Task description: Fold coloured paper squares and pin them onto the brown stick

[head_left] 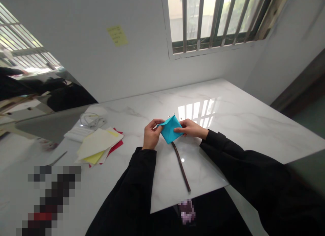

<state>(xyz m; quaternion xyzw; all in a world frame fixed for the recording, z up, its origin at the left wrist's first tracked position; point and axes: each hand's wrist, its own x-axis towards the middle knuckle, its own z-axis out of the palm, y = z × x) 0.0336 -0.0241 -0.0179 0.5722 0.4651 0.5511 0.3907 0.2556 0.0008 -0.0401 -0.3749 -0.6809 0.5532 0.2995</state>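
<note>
A folded sheet of bright blue paper (169, 132), roughly diamond-shaped, is held up over the table between both hands. My left hand (151, 134) pinches its left corner between thumb and fingers. On the other side, my right hand (190, 128) grips the right edge, thumb on the front face and fingers behind. Below the paper, a thin dark brown stick (181, 166) lies on the tabletop, pointing toward me. The paper hides whatever is at its upper end. A few tiny shiny bits (174, 113) lie just beyond the paper.
A white marbled table (243, 127) spans the view. At left lie stacked cream, yellow and red paper sheets (98, 144), a coiled white cable (95, 120) and a thin dark pen-like item (59, 157). A yellow note (117, 35) sticks to the wall beside a barred window (215, 19).
</note>
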